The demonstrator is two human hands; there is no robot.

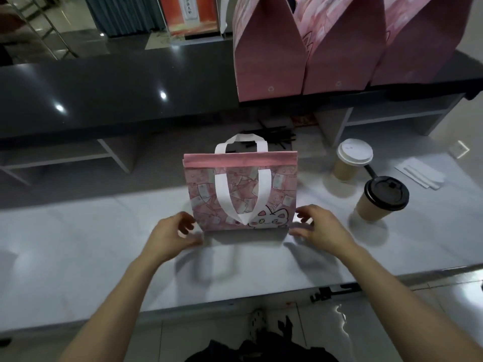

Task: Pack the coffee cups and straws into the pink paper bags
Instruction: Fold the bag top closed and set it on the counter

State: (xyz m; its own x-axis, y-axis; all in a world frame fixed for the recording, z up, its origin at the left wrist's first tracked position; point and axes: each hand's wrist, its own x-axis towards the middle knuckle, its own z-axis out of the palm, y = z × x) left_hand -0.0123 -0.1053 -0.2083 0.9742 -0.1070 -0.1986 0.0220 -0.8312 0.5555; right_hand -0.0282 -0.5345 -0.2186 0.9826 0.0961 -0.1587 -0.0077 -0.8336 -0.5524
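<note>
Evidently the bag-preparing step is in hand: a flat, folded pink paper bag with white handles and a cartoon cat print stands on the pale glossy counter between the left hand and the right hand, each with fingers loosely spread just beside a lower corner, gripping nothing. Next, I judge, the bag must be pulled open to stand. Beyond the right hand wait a brown paper cup with black lid and a white-lidded one (black straws lie behind the bag). No legible writing shows on the bag or cups.
</note>
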